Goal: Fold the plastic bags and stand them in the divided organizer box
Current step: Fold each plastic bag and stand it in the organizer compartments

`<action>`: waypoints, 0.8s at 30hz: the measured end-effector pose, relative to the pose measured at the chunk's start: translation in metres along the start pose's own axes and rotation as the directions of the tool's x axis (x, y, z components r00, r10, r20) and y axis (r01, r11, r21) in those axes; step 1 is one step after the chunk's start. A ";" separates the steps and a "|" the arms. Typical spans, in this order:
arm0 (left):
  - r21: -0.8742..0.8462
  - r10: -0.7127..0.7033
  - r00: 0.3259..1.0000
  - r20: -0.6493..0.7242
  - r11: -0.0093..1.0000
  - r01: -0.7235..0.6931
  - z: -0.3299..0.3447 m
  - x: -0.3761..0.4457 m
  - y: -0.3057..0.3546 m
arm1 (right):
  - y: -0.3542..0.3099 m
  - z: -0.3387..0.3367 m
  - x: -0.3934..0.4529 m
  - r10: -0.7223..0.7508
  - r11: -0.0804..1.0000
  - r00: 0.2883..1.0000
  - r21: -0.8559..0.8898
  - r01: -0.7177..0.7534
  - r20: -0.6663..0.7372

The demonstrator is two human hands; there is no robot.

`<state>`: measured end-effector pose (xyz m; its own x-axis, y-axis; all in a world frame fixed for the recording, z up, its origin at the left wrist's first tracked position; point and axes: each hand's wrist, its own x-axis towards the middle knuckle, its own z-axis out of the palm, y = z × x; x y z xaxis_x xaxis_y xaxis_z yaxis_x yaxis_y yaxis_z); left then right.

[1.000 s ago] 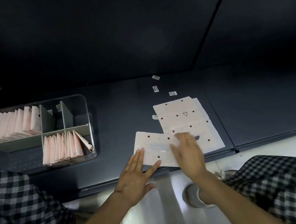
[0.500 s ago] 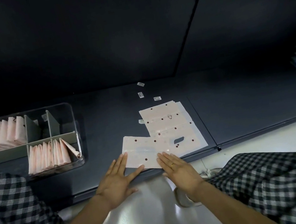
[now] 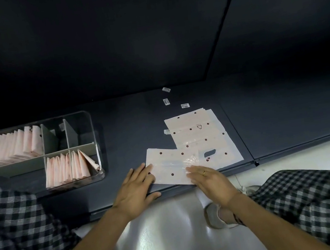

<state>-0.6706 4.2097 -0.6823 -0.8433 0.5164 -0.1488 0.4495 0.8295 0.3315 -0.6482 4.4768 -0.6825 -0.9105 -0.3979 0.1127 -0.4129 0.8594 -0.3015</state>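
While the dotted plastic bag [image 3: 171, 168] lay flat near the front edge of the dark shelf [image 3: 287, 109], both hands pressed on it with straight, spread fingers: the left hand [image 3: 134, 191] on its left edge, the right hand [image 3: 210, 179] on its near right part. A stack of flat bags [image 3: 199, 134] lay just behind, partly under it. Well to the left stood the clear divided organizer box [image 3: 89, 123], folded bags [image 3: 69, 168] upright in two compartments. Small labels [image 3: 184, 105] lay farther back.
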 end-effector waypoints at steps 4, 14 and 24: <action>-0.057 0.024 0.999 -0.038 0.998 -0.026 0.001 0.010 0.002 | -0.002 -0.005 0.002 -0.019 1.000 1.000 -0.004 0.019 -0.009; 0.042 0.100 0.989 -0.109 0.995 -0.095 -0.008 0.024 -0.004 | 0.001 -0.004 0.003 -0.123 0.984 0.989 -0.141 0.112 -0.076; 0.248 0.265 0.948 -0.175 0.944 -0.218 -0.014 0.024 0.003 | -0.006 0.008 0.012 -0.188 0.949 0.974 -0.280 0.147 -0.125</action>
<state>-0.6941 4.2215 -0.6720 -0.7323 0.6721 0.1095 0.6810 0.7233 0.1143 -0.6562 4.4644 -0.6870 -0.8125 -0.5088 0.2846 -0.5319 0.8468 -0.0049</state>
